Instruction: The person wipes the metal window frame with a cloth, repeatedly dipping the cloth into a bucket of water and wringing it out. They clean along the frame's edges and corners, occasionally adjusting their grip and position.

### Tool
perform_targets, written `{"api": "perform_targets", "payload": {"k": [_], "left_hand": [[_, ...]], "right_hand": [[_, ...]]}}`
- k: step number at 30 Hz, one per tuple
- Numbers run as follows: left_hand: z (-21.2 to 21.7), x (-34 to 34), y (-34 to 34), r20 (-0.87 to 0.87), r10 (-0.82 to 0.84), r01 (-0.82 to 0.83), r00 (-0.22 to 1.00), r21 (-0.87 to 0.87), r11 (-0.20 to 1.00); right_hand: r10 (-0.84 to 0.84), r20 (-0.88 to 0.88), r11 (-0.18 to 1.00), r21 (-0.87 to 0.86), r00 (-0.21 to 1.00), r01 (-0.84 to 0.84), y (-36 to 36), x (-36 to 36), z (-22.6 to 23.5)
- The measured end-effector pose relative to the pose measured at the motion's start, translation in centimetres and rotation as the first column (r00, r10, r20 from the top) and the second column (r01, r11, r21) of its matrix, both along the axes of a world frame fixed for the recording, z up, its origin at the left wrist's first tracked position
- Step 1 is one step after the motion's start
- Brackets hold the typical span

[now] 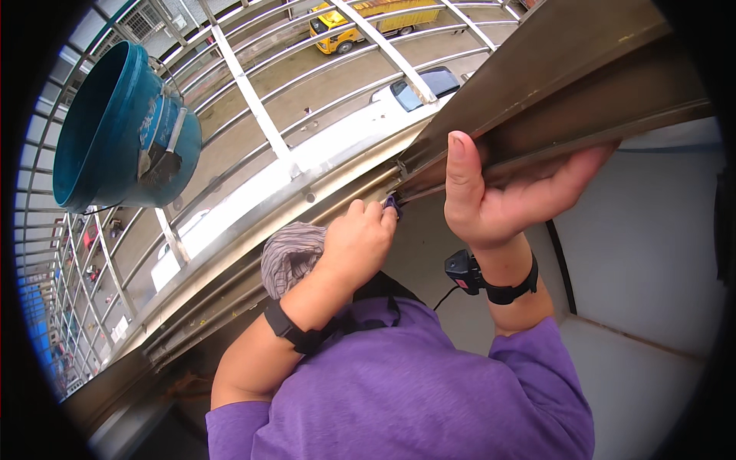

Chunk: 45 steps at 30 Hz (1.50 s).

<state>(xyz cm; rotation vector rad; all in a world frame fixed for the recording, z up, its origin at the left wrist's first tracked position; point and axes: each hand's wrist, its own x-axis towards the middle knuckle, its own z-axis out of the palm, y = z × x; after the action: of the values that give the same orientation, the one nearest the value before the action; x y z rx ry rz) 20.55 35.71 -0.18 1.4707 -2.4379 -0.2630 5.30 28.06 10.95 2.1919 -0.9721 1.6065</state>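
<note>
My left hand [359,239] is closed at the corner where the window track [230,295] meets a brown metal frame [567,100]. A small purple piece [392,204] pokes out from its fingertips; its kind is not clear. Beside that hand sits a bunched grey striped cloth [291,257]. Against the lower side of the brown frame rests my right hand [506,195], thumb raised and fingers stretched along it. Part of the fingers is hidden by the frame.
A teal bucket [126,130] with dark marks hangs or stands by the metal bar cage [245,92] at left. Below, outside, are a yellow truck [368,23] and a white car [418,88]. A pale panel wall [644,230] stands at right.
</note>
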Motion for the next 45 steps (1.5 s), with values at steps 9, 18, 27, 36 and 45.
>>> {"api": "perform_targets", "payload": {"k": [9,18,27,36,45], "left_hand": [[1.3,3.4,-3.0,-0.186,0.061,0.017,0.981,0.388,0.921],[0.8,1.5,-2.3,0.031,0.049,-0.053,0.998,0.144,0.988],[-1.0,-0.2,-1.4,0.029,-0.034,0.034,0.999,-0.005,0.999],[0.0,1.0,-1.2,0.058,-0.029,0.022,0.998,0.124,0.992],[0.8,2.4,-0.6,0.154,-0.206,0.202,0.966,0.04,0.979]], "right_hand": [[0.049,-0.088,0.985,-0.16,0.995,-0.062,-1.1,0.0,0.3],[0.106,0.056,0.977,-0.192,0.993,-0.094,-1.1,0.7,-0.5],[0.082,0.106,0.977,-0.202,0.991,-0.06,-1.3,1.3,-1.3],[0.152,0.141,0.945,-0.311,0.978,-0.102,-1.8,1.4,-1.5],[0.104,0.145,0.946,-0.319,0.984,-0.053,-2.1,1.3,-1.9]]}}
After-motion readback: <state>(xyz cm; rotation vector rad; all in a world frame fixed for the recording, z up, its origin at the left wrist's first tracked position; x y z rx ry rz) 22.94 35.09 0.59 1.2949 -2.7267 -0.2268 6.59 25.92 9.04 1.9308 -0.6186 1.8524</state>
